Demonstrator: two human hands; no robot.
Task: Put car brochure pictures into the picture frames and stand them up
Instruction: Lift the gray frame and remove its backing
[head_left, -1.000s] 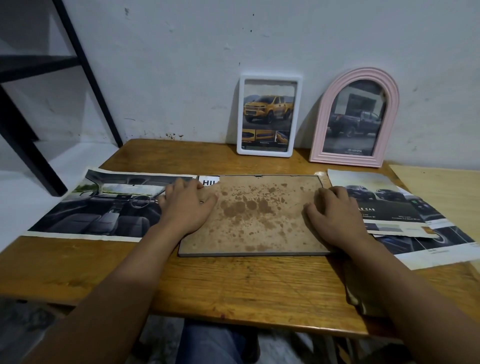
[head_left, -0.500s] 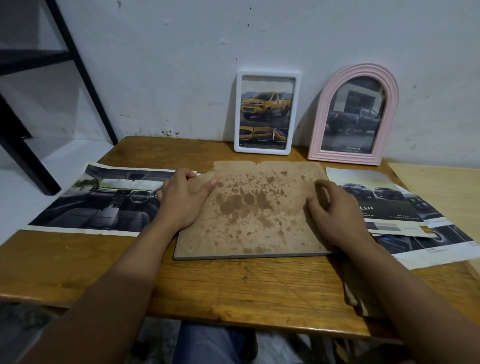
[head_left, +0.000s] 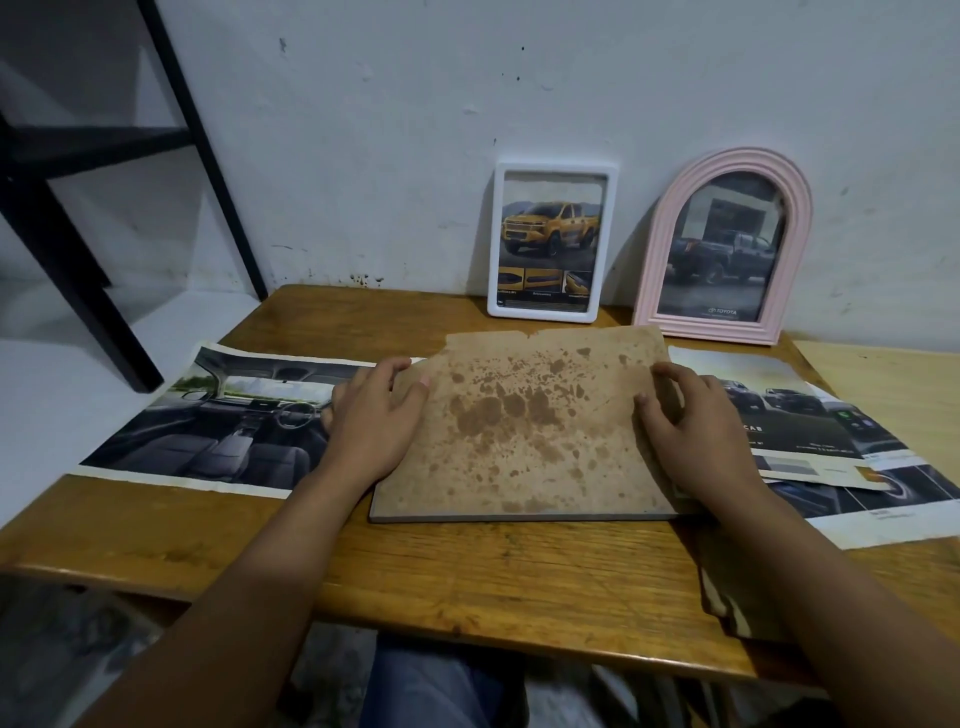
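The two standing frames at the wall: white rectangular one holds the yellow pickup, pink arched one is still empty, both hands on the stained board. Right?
Not quite. In the head view the pink arched frame already holds a dark pickup picture. The rest stands: white frame, both hands on the stained board.

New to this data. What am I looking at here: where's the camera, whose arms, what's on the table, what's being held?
There is no robot here. One wide-angle camera sits on a person's head and looks forward and down, so the two bare arms are the wearer's own.

The left hand and right hand grip the side edges of a stained brown backing board, its far edge tilted up off the wooden table.

Leaning against the wall at the back are a white frame with a yellow truck picture and a pink arched frame with a dark truck picture.

Loose brochure pages lie flat: a car interior page on the left and a stack of pages on the right.
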